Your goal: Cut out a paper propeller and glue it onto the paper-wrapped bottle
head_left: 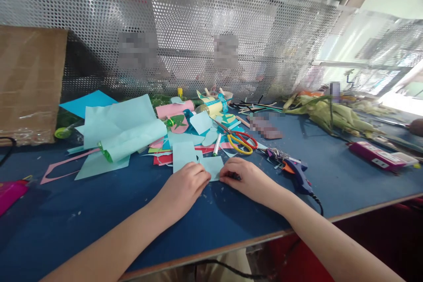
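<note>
Both of my hands rest on the blue table at a small light-blue paper piece. My left hand presses its curled fingers on the left edge of that piece. My right hand is closed in a pinch at the piece's right edge, with a thin dark object, perhaps a pen, under the fingers. Another light-blue rectangle lies just beyond my left hand. Scissors with yellow and red handles and a white stick lie right behind the paper.
A heap of coloured paper sheets and rolled craft pieces fills the back left. A blue glue gun lies to the right, its cord running over the table edge. Corn husks, a magenta box and a perforated metal screen stand behind.
</note>
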Demonstrator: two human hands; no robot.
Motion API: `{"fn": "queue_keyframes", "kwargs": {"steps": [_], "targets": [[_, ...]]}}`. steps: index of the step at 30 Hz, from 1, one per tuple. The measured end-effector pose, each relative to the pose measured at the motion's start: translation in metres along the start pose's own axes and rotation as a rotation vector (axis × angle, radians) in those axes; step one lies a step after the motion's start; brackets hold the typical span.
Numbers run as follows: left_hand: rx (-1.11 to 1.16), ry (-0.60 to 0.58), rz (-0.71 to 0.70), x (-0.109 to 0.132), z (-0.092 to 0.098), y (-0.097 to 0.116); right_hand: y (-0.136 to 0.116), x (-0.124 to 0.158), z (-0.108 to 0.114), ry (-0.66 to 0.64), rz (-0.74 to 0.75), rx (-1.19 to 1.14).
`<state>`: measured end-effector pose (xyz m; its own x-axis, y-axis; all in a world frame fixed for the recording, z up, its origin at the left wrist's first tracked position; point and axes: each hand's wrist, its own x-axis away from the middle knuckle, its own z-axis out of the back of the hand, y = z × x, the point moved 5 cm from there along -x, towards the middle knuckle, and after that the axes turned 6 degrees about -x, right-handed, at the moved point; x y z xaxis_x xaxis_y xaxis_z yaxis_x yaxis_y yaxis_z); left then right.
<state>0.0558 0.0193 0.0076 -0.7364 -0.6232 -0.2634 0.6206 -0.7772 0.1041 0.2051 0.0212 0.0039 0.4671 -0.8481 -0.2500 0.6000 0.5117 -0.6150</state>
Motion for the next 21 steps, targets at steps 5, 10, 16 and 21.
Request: {"fn": "queue_keyframes", "kwargs": {"steps": [5,10,16,21], "targets": [[0.142,0.009,0.078,-0.0003,-0.0007,-0.0068,0.0001,0.0005,-0.0007,-0.033,-0.033,-0.003],[0.249,-0.021,0.092,-0.0003,-0.0013,-0.0087,-0.0021,0.0020,-0.0010,-0.067,-0.036,-0.016],[0.163,-0.012,0.035,0.0006,0.0005,-0.0042,-0.0033,0.0043,-0.0026,-0.040,-0.038,-0.020],[0.085,-0.010,-0.023,0.0023,0.0005,-0.0001,-0.0042,0.0037,-0.0032,-0.067,-0.036,-0.032]]}}
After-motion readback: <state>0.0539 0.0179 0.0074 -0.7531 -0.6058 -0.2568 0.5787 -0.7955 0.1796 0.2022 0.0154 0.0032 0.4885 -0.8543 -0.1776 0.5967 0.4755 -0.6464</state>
